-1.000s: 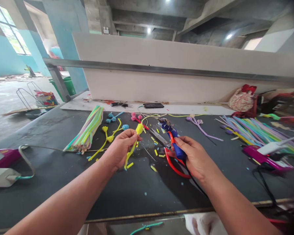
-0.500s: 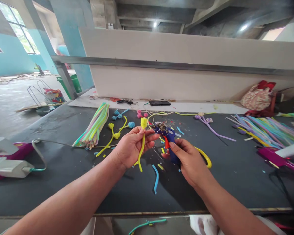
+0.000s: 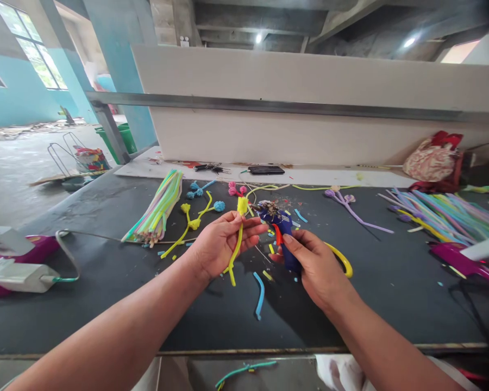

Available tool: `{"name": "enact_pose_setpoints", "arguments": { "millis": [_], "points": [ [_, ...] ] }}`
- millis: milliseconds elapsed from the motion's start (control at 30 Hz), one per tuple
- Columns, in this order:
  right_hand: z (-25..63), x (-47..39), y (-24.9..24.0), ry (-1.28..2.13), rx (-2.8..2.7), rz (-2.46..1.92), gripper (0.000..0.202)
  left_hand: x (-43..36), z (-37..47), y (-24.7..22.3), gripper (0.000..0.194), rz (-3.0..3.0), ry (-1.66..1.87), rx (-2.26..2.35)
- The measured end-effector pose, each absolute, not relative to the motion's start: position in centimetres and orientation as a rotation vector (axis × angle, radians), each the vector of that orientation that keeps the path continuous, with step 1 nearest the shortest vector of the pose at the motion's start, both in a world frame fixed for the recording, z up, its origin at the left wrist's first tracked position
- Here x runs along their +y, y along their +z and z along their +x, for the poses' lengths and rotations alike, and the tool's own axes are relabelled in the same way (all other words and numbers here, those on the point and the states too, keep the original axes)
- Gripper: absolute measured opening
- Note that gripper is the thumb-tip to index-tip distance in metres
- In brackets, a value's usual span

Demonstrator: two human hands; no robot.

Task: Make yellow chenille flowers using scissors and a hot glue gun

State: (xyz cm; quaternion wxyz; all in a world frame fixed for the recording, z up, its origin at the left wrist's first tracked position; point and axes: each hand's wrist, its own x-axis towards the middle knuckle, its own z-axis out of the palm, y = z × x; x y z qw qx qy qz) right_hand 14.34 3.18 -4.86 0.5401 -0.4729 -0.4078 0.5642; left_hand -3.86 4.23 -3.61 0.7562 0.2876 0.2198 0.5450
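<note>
Between thumb and fingers, my left hand (image 3: 220, 244) pinches a yellow fuzzy stem (image 3: 237, 247) with a thick yellow tuft at its top. My right hand (image 3: 313, 263) is wrapped round the handle of a dark blue glue gun (image 3: 287, 233) with an orange trigger. Its nozzle points left, close beside the tuft; whether they touch I cannot tell. Dark residue covers the front of the gun. A yellow loop (image 3: 344, 260) shows beyond my right hand. Below the hands, a short blue piece (image 3: 259, 296) lies on the dark table.
A bundle of pastel stems (image 3: 157, 209) stretches across the table's left part, another pile (image 3: 444, 212) lies at right. Yellow branching stems (image 3: 193, 224), a purple one (image 3: 350, 209) and small scraps lie behind the hands. A black phone (image 3: 266, 170) rests on the back ledge.
The yellow tuft has shifted slightly right relative to my left hand's earlier place. Both hands keep their grips, and the glue gun has barely moved.
</note>
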Motion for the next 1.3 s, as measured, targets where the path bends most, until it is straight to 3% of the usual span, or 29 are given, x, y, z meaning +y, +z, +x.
{"name": "enact_pose_setpoints", "arguments": {
  "millis": [1133,1300],
  "points": [
    [14.3,3.1,-5.5,1.3,-1.07,-1.135,0.032,4.3,-4.2,-3.5,0.014,0.606,1.181,0.565],
    [14.3,2.9,-4.9,1.485,-1.004,-1.029,0.024,4.1,-4.1,-3.5,0.013,0.658,1.249,0.537]
  ]
}}
